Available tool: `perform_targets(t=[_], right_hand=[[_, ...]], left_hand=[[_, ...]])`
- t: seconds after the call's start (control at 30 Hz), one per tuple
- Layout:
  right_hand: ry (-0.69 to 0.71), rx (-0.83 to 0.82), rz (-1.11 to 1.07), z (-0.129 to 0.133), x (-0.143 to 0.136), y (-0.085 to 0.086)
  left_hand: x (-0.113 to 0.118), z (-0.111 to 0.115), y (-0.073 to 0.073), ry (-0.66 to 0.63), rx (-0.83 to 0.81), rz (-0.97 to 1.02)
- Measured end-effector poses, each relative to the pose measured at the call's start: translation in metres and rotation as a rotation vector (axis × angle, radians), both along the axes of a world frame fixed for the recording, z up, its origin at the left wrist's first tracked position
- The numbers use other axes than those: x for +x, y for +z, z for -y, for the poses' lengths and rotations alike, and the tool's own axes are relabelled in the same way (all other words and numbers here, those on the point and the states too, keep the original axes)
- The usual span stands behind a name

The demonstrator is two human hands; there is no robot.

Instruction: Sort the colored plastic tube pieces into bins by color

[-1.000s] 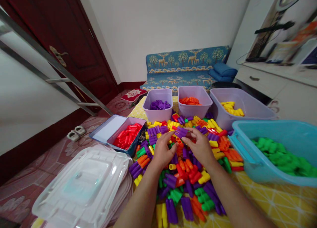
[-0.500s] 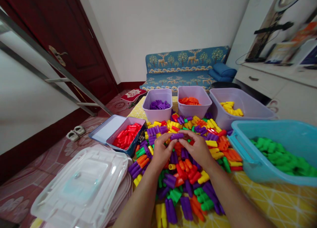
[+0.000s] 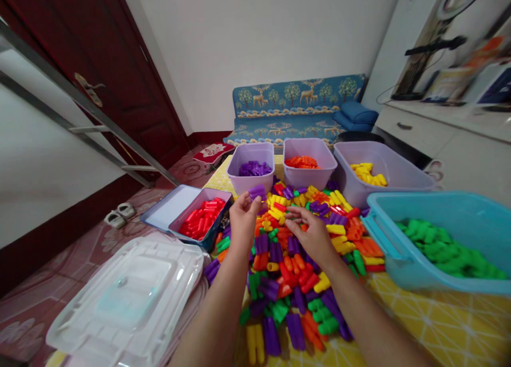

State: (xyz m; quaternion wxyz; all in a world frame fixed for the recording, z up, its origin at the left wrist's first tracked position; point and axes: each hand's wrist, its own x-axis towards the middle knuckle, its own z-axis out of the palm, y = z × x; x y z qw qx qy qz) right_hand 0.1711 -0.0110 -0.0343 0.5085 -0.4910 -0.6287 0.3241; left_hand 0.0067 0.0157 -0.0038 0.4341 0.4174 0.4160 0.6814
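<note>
My left hand (image 3: 243, 218) pinches a purple plastic building piece (image 3: 256, 192), raised just in front of the lilac bin of purple pieces (image 3: 251, 183). Over the middle of the pile, my right hand (image 3: 309, 230) has its fingers apart and holds nothing. Beneath both hands spreads a heap of loose plastic pieces (image 3: 293, 266) in purple, red, orange, yellow and green, some joined together in pairs or rows.
Behind the pile stand a lilac bin with orange pieces (image 3: 309, 174) and a lilac bin with yellow pieces (image 3: 353, 192). A turquoise tub (image 3: 399, 252) holds green pieces at right. At left lie an open box with red pieces (image 3: 209, 241) and stacked clear lids (image 3: 131, 298).
The two hands have moved apart. My left hand has carried a purple piece left and forward towards the purple bin, while my right hand has let go and opened.
</note>
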Motion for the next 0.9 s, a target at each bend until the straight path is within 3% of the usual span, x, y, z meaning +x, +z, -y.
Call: perform_targets(t=[0.13, 0.23, 0.3, 0.43, 0.57, 0.63, 0.8, 0.9], right_hand=[[0.001, -0.003, 0.014, 0.002, 0.0, 0.002], [0.006, 0.006, 0.024, 0.002, 0.0, 0.002], [0.004, 0.013, 0.026, 0.002, 0.0, 0.002], [0.004, 0.013, 0.033, 0.003, -0.002, 0.0], [-0.031, 0.059, 0.037, 0.003, -0.003, -0.001], [-0.1, 0.123, 0.077, 0.002, -0.001, -0.002], [-0.227, 0.2, 0.257, -0.003, 0.005, -0.008], [-0.214, 0.165, 0.372, -0.004, 0.006, -0.01]], left_hand=[[-0.003, -0.038, 0.027, 0.033, -0.014, 0.05], [-0.006, -0.061, 0.041, 0.016, 0.046, -0.092], [-0.008, -0.065, 0.042, 0.015, 0.076, -0.199], [-0.017, -0.042, 0.02, 0.013, 0.206, -0.468], [-0.028, -0.01, -0.01, 0.272, 0.195, -0.911], [-0.03, -0.002, -0.02, 0.324, 0.144, -1.059], [-0.027, -0.003, -0.033, 0.241, 0.0, -1.27], [-0.022, -0.006, -0.037, 0.161, 0.044, -1.244]])
